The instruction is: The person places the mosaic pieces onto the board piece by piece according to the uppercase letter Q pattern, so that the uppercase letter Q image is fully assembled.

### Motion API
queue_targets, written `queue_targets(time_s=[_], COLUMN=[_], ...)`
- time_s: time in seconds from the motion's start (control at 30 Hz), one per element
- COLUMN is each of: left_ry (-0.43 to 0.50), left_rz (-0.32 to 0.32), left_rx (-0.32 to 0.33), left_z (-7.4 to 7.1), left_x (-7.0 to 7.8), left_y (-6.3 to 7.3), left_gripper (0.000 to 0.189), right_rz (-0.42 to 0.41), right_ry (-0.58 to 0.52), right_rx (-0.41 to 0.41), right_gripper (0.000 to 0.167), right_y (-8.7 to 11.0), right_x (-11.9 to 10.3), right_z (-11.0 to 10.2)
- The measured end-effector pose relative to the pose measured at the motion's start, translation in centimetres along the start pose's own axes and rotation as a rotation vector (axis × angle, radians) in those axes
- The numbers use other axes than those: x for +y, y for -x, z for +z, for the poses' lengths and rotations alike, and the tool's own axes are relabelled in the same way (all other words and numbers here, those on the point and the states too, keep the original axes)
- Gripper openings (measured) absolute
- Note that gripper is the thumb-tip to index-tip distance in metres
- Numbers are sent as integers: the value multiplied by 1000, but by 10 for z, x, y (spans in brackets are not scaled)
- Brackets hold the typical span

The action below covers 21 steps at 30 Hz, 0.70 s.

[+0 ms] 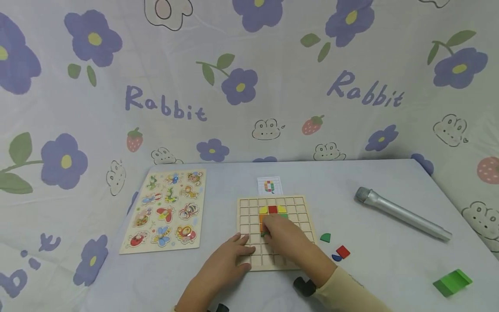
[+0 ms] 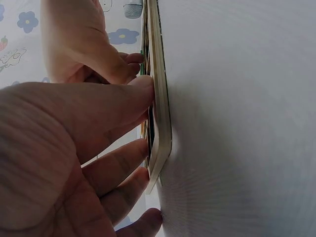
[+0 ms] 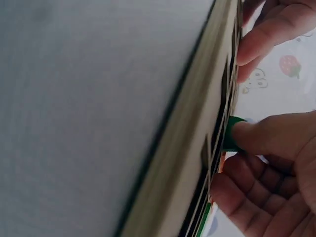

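Observation:
A wooden grid board (image 1: 255, 260) lies flat, with yellow, red, orange and green pieces set in its upper middle squares. My right hand (image 1: 286, 236) is over the middle of the board and pinches a small green piece (image 3: 233, 134) between thumb and fingers, right at the grid. Much of that piece is hidden by the fingers in the head view. My left hand (image 1: 230, 260) rests on the board's left edge, fingers spread and fairly straight. Behind the board lies a white pattern card (image 1: 269, 186) printed with a coloured letter Q.
Right of the board are a green quarter-round piece (image 1: 325, 237), a red square (image 1: 343, 251) and a blue half-round piece (image 1: 337, 258). A silver microphone (image 1: 405, 214) lies farther right, with a green block (image 1: 452, 282) nearer. An insect puzzle board (image 1: 163, 212) lies at left.

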<state>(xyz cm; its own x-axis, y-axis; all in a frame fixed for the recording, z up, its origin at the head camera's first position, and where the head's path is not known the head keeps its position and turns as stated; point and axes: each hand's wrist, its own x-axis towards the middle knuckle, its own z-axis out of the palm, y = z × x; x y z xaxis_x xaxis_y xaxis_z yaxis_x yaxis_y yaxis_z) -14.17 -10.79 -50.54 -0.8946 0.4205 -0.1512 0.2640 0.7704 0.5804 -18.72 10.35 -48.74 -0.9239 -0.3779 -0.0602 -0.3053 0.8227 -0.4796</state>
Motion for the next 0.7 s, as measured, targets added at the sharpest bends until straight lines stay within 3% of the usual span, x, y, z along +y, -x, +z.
queue_targets(time_s=[0.23, 0.7], left_ry=[-12, -8], left_rz=[-2, -11], left_rx=[-6, -5], left_z=[0, -1], left_x=[0, 2], left_y=[0, 1], left_gripper=[46, 45], right_rz=[37, 32], right_ry=[-14, -32], right_rx=[-52, -49], right_gripper=[20, 8], right_y=[3, 2], right_x=[1, 7], right_z=[-1, 1])
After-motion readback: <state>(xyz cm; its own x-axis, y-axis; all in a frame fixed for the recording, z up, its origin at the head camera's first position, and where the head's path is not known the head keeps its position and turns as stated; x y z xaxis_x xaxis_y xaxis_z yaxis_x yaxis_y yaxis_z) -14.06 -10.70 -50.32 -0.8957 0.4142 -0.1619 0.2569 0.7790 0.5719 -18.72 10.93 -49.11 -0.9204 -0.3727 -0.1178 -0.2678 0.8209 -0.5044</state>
